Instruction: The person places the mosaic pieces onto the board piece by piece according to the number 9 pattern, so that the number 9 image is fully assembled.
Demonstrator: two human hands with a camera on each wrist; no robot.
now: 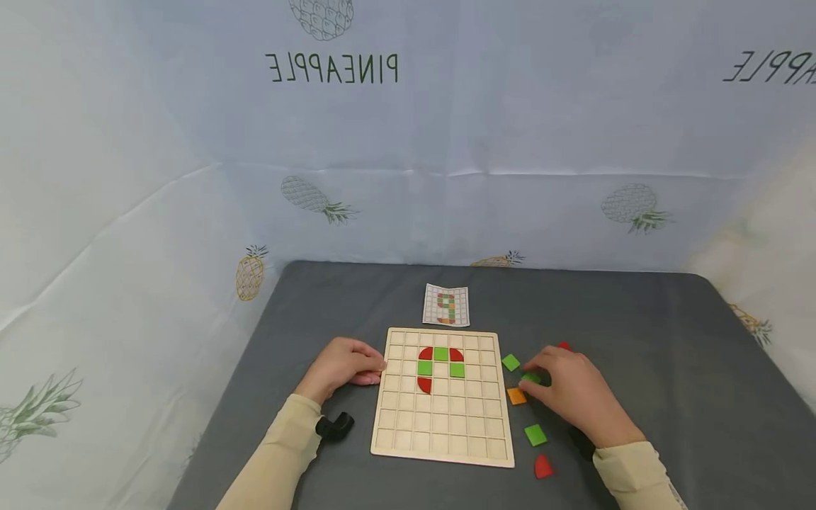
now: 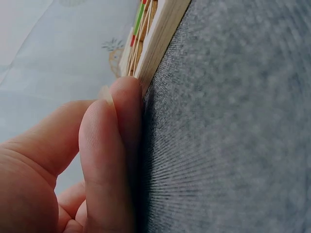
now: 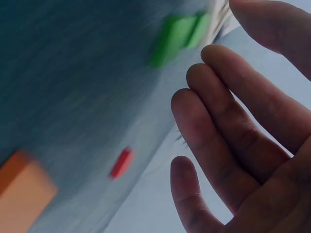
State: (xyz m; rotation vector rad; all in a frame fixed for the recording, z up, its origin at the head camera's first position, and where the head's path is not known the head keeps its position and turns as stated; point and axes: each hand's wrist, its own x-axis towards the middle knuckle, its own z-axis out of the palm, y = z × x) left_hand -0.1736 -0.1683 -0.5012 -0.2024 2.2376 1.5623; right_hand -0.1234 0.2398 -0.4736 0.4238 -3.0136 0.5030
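My left hand (image 1: pixel 344 365) rests at the left edge of a pale wooden grid board (image 1: pixel 440 435), its fingertips right against that edge; the left wrist view shows thumb and finger close together there. Set in the board's grid are several red quarter-round tiles (image 1: pixel 425 384) and green square tiles (image 1: pixel 457 370). To the right of the board, my right hand (image 1: pixel 570 386) hovers with thumb and fingers apart around a green square tile (image 1: pixel 531 378), which it partly covers. Nothing shows between the fingers in the right wrist view. An orange square tile (image 1: pixel 516 396) lies just below the right thumb.
A small printed card (image 1: pixel 446 305) with a coloured grid pattern lies beyond the board. Other loose tiles are on the grey table (image 1: pixel 325 294): a green one (image 1: pixel 511 363), another green one (image 1: pixel 536 435), a red piece (image 1: pixel 543 466) and a red one (image 1: pixel 564 346) behind the right hand.
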